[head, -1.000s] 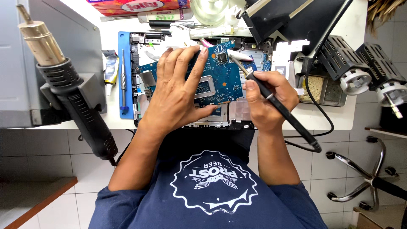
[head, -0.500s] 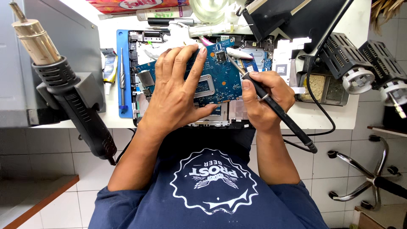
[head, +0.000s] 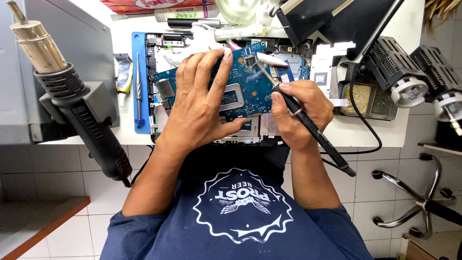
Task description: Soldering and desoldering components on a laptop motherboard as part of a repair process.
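— What's crowding the bench around that board?

— Plenty. A hot air gun [head: 72, 106] sits in a holder on the left, nozzle up, well clear of the work. Beside it, a blue mat [head: 138, 48] carries a thin metal tool [head: 138, 86] and a small tube [head: 123, 72]. On the right, a tray with a yellowish sponge [head: 362, 98], and 2 black ribbed lamp heads [head: 414, 72] hanging off the table edge. Tubes and a pen-like tool lie along the far edge. A black cable [head: 358, 120] loops from the iron's tail across the table's right side.

— And the hands?

— The left hand [head: 202, 101] lies flat on the blue circuit board [head: 255, 82], fingers spread apart and pressing down, thumb at the near edge. It covers much of the board's left half. The right hand [head: 301, 113] has its fingers closed tight round the black soldering iron [head: 308, 125], gripped like a pen, tip on a small component near the board's far edge, with a wisp of smoke there.

— Where's the board itself?

— On an opened laptop chassis [head: 250, 137], middle of the white table [head: 385, 137], right in front of the person.

— The room?

— White tiled floor [head: 72, 168], a chrome chair base [head: 414, 192] on the right, a wooden edge at the lower left.
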